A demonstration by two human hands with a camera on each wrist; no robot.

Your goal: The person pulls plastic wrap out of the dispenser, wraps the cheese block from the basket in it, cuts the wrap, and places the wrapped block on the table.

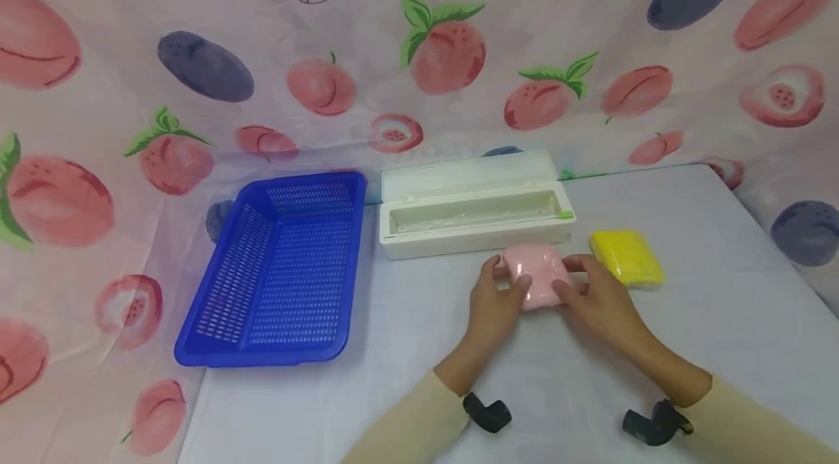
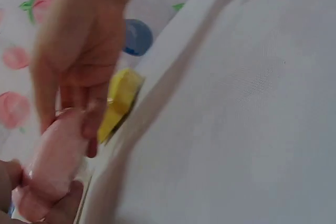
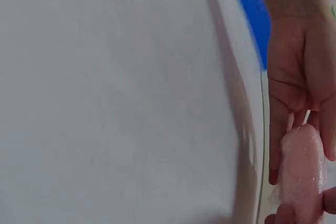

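A soft pink packet (image 1: 536,271) in shiny clear wrap is held up between both hands over the table. My left hand (image 1: 493,307) pinches its left side, thumb on the near face and fingers behind. On the opposite side my right hand (image 1: 604,307) pinches it the same way. Both wrist views show the pink packet (image 2: 56,156) edge-on as a thick, rounded slab (image 3: 303,169). Just beyond the right hand a similar yellow packet (image 1: 627,258) lies on the table.
Behind the hands stands a long white box (image 1: 475,242), its clear lid (image 1: 468,176) raised and a small green tab at its right end. A blue perforated basket (image 1: 295,289) sits at the left. Fruit-printed cloth (image 1: 367,34) hangs behind the white table (image 1: 393,391).
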